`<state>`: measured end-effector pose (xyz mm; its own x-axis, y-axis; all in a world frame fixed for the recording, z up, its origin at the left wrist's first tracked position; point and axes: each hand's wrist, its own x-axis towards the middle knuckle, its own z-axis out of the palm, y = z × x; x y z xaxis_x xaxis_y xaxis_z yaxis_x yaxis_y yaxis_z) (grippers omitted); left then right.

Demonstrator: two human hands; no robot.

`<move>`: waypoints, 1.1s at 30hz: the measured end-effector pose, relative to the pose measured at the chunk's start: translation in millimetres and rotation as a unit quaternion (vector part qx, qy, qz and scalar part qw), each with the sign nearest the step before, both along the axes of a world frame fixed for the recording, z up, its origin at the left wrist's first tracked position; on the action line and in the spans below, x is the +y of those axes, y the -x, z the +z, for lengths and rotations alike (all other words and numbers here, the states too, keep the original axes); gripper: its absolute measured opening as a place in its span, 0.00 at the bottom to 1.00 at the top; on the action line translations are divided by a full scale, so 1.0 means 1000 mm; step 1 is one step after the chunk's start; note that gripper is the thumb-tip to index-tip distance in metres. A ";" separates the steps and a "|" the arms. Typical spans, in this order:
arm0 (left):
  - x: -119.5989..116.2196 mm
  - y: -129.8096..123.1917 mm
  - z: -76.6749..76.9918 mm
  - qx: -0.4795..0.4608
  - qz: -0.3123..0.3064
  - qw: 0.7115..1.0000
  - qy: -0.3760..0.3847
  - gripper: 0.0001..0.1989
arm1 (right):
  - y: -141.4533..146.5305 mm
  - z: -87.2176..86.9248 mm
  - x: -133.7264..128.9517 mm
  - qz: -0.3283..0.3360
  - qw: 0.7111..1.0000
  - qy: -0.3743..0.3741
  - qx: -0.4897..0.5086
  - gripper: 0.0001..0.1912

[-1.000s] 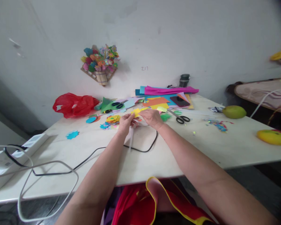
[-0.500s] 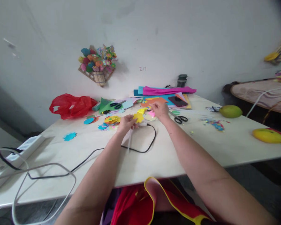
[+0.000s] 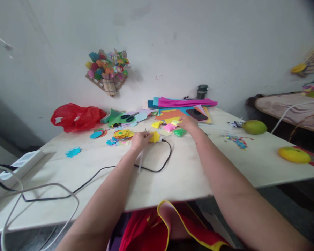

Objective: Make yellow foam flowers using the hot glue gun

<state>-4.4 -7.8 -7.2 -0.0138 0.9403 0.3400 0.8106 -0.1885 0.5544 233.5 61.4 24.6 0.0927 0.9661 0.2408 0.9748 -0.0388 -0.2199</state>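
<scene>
My left hand [image 3: 140, 140] is closed in a pinch on the edge of a yellow paper flower [image 3: 155, 136]. Below that hand a translucent white stick [image 3: 140, 163] sticks out towards me, and a black cord [image 3: 170, 153] runs from beside the flower; what they join is mostly hidden. Farther right, my right hand [image 3: 188, 123] has its fingertips together at a small pale yellow packet [image 3: 175, 122]. Around it lie a yellow packet [image 3: 157, 124], a pink packet [image 3: 169, 128] and a green packet [image 3: 179, 132]. Left of my left hand sits a pile of flower cut-outs [image 3: 123, 134].
Behind are coloured sheets [image 3: 170, 114], a dark phone [image 3: 196, 114] and black-handled scissors [image 3: 128, 118]. A red plastic bag [image 3: 77, 118] lies back left, above a blue cut-out [image 3: 73, 152]. A power strip [image 3: 21, 167] with loose cables stands left. Two mangoes [image 3: 254, 127] lie right.
My right hand has shifted right, from above the pink packet to the pale yellow one, and its forearm now covers the right-hand scissors. The green packet shows more. My left hand keeps the flower.
</scene>
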 end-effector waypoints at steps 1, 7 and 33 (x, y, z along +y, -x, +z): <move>0.000 -0.001 0.000 0.013 0.019 1.000 -0.003 0.15 | -0.003 -0.001 -0.001 0.002 1.000 0.013 -0.002 0.20; 0.002 -0.002 -0.003 0.050 0.076 0.996 -0.020 0.12 | -0.016 0.000 -0.014 0.122 0.988 0.094 0.004 0.26; 0.009 0.000 -0.010 -0.148 -0.097 0.969 -0.173 0.25 | 0.058 -0.003 -0.047 0.379 0.900 -0.216 -0.007 0.34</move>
